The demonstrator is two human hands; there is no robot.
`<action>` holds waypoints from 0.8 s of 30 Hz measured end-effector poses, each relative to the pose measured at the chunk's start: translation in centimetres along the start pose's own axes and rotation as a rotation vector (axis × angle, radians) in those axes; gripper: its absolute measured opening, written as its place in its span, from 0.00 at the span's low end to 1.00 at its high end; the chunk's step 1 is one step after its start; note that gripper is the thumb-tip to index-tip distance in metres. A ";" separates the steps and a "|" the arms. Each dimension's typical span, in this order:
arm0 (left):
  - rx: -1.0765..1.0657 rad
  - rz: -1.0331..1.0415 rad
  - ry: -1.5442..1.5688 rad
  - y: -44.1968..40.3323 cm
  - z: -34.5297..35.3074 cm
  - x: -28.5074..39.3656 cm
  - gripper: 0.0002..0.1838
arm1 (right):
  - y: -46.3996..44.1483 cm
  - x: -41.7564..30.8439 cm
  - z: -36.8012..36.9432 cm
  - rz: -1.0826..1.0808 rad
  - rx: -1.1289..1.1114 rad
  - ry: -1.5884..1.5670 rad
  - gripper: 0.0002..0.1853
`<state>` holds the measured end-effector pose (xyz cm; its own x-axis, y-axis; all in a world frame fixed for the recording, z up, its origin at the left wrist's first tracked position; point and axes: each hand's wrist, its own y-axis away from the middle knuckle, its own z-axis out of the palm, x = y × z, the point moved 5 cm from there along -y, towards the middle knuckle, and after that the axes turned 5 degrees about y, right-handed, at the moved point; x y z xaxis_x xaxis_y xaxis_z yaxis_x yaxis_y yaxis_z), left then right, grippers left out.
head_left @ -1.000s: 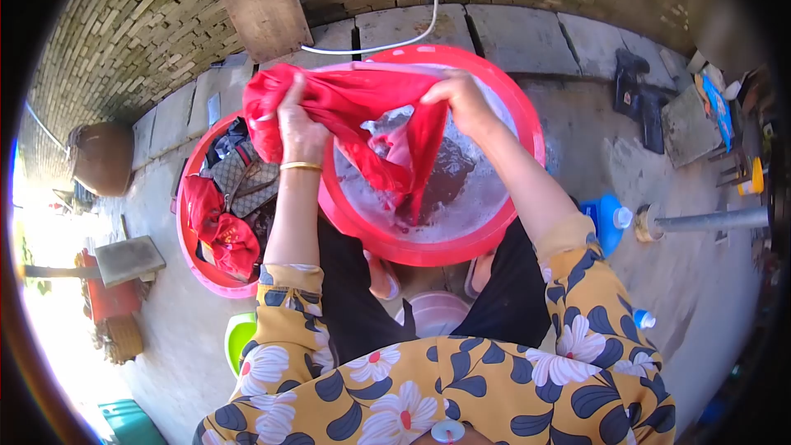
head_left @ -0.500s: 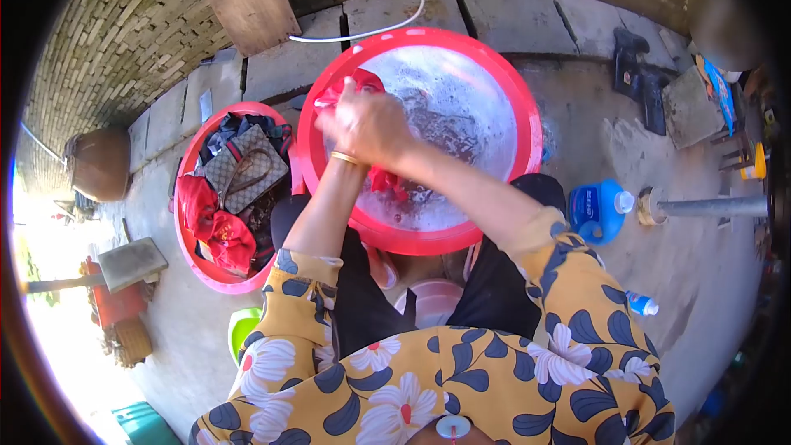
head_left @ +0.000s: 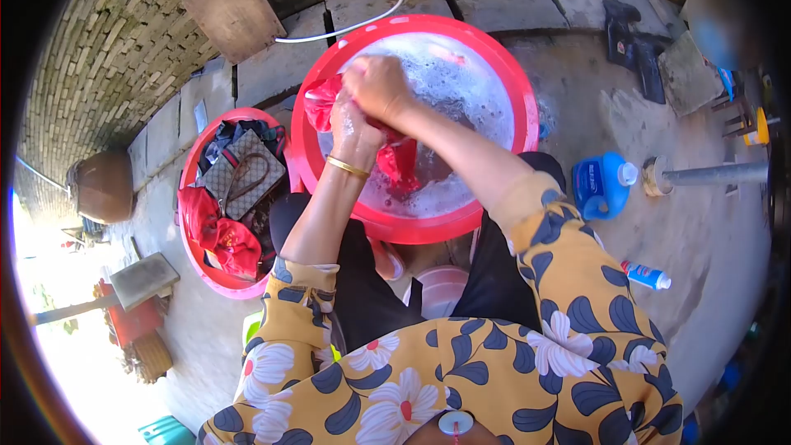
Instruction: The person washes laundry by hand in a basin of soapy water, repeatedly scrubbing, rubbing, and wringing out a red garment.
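Head view: nearest, a pink basin (head_left: 442,290) sits between my legs, partly covered by them. At right, the small blue bottle (head_left: 647,274) bears a label too small to read. Near my right knee, the large blue bottle (head_left: 604,185) carries pale lettering, not legible. My left grip (head_left: 356,130) and right grip (head_left: 381,91) are both closed firmly round the red cloth (head_left: 398,163), over the left part of the red tub (head_left: 526,115) of foamy water. One cloth end protrudes left; the other hangs toward the water, contact uncertain. My left fingers are largely hidden. At left, the second tub (head_left: 231,286) contains a patterned bag (head_left: 250,173) and red fabric (head_left: 236,245); no wording is readable. Farthest, a board (head_left: 235,10) stands at the brick wall (head_left: 124,74).
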<state>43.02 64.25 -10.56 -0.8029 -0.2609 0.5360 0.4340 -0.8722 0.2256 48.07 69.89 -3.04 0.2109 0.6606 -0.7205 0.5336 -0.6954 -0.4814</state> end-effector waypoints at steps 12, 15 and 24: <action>0.153 -0.046 -0.064 -1.7 -2.4 8.9 0.16 | 2.8 -0.5 1.2 0.378 -0.919 -0.784 0.17; 0.069 -0.094 -0.218 -0.6 -1.8 7.2 0.20 | -0.3 0.3 -0.8 0.543 -0.658 -1.270 0.13; -0.329 0.269 -0.962 5.1 3.6 5.3 0.29 | -4.7 0.8 -3.6 0.480 -0.174 -1.678 0.09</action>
<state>42.42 59.88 -3.62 0.0293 -0.1500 0.9883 0.3021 -0.9411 -0.1518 48.66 74.72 0.44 -0.5764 -0.6349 -0.5144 0.7805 -0.6142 -0.1165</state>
